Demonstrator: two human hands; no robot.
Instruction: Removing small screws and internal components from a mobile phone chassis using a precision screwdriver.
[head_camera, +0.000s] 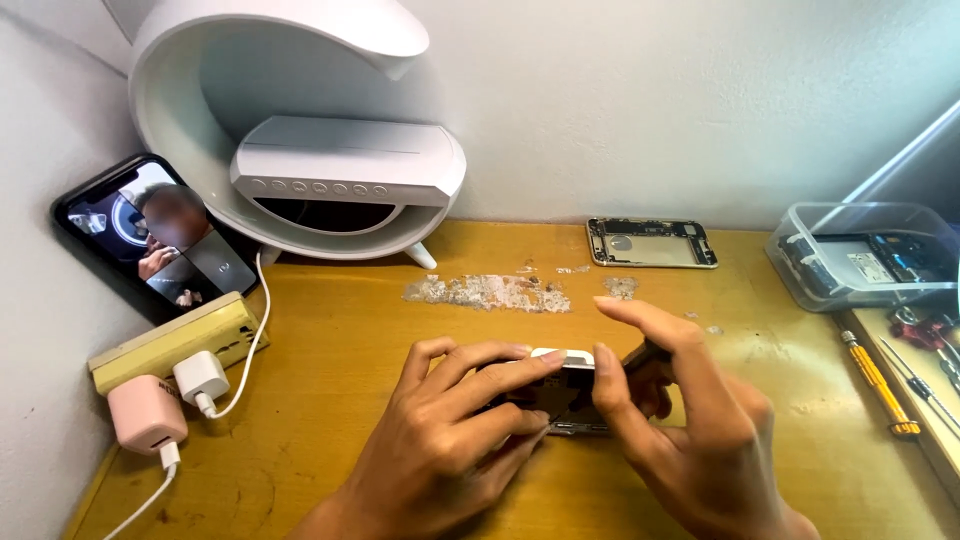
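- Head view: left hand (455, 425) and right hand (690, 420) both pinch a small phone (562, 385) at near centre of the wooden desk (340, 340).
- Left fingers curl over its top edge; right index finger is raised.
- Step looks like prying the phone apart; it calls for a steady grip.
- Phone frame (651, 242) lies far right, screwdriver (880, 385) at right edge.

Bare desk (330, 340) left of hands; lamp (300, 130), plastic box (860, 250) crowd back.
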